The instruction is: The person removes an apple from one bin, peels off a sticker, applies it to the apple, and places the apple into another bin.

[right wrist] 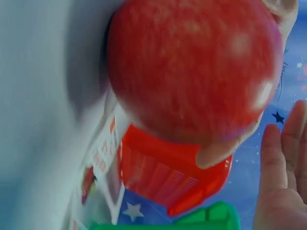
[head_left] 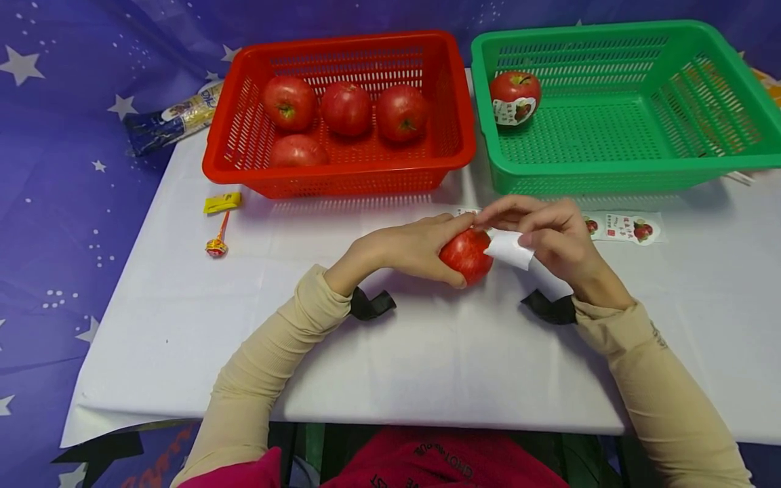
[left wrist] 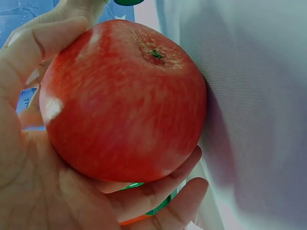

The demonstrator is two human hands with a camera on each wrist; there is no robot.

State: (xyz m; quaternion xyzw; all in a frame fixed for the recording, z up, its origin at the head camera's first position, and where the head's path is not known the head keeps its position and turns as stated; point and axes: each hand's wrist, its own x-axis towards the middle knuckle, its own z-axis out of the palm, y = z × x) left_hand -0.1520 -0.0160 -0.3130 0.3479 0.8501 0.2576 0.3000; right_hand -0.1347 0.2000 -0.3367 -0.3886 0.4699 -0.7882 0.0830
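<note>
My left hand (head_left: 415, 249) grips a red apple (head_left: 466, 256) on the white tabletop, with its fingers and thumb around the side. In the left wrist view the apple (left wrist: 127, 103) shows its green stem end and no label on that side. My right hand (head_left: 558, 240) pinches a white sticker label (head_left: 511, 249) at the apple's right side, blank face up. Its index fingertip is close to the apple's top; whether it touches is unclear. In the right wrist view, the right fingers (right wrist: 274, 160) stand beside the apple (right wrist: 194, 67), and the label does not show.
A red basket (head_left: 342, 177) with several apples stands at the back. Right of it, a green basket (head_left: 610, 166) holds one labelled apple (head_left: 515, 98). A label strip (head_left: 628, 228) lies before it. A lollipop (head_left: 217, 245), yellow wrapper (head_left: 222, 202) and blue-yellow packet (head_left: 173, 118) lie left.
</note>
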